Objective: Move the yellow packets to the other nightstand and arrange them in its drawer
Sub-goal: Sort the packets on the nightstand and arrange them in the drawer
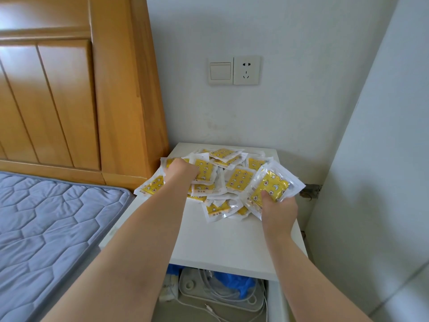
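Yellow packets (239, 180), white-edged, heaped on nightstand (222, 240), left hand (182, 169) and right hand (279, 211) each with fingers clamped on some

The yellow packets (239, 180) lie in a loose, overlapping heap on the white top of the nightstand (222, 240), toward its back, with a few overhanging its left edge. Each is a flat sachet with clear-white borders and a yellow panel printed with small cartoon figures, moons and stars. A bundle (271, 184) is raised and tilted at the heap's right side, gripped at its lower edge by the right hand (278, 210). The left hand (181, 169) grips packets at the heap's left side.
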